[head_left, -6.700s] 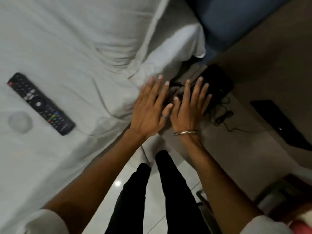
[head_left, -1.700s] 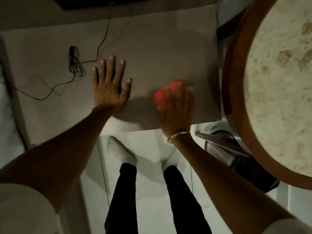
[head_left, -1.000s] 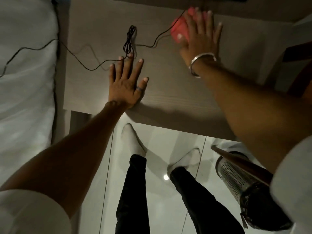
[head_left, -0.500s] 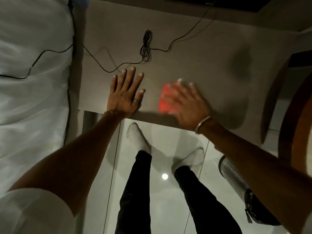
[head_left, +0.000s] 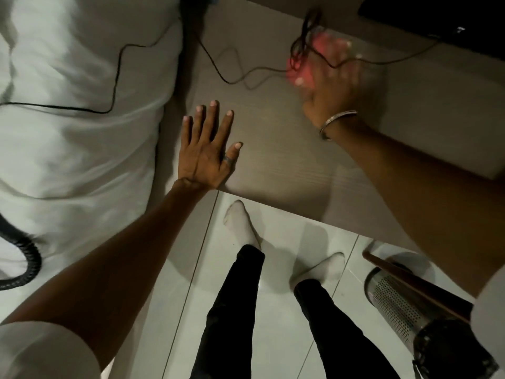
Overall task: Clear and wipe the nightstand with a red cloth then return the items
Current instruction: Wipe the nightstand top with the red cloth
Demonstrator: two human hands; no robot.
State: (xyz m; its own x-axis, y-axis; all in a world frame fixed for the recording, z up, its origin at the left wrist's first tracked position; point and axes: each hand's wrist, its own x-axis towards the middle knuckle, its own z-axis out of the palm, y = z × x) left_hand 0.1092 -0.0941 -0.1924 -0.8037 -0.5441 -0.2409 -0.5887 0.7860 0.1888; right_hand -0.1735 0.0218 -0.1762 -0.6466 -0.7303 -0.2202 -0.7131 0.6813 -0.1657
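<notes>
The nightstand (head_left: 287, 160) is a grey-brown wood-grain top beside the bed. My left hand (head_left: 205, 151) lies flat on its near left part, fingers spread, holding nothing. My right hand (head_left: 330, 77) is blurred with motion at the far middle of the top, pressing the red cloth (head_left: 303, 61) down under its fingers. The cloth touches a bundled black cable (head_left: 303, 34) that lies on the top.
A thin black cable (head_left: 117, 64) runs from the nightstand across the white bed (head_left: 68, 132) at left. A coiled black cord (head_left: 24, 258) lies on the bed's near edge. A dark flat device (head_left: 448, 20) sits at the back right. A perforated metal bin (head_left: 410, 318) stands on the tiled floor at right.
My right hand has swept the red cloth from the near edge of the nightstand to the far side by the bundled cable. The left hand stays flat in place.
</notes>
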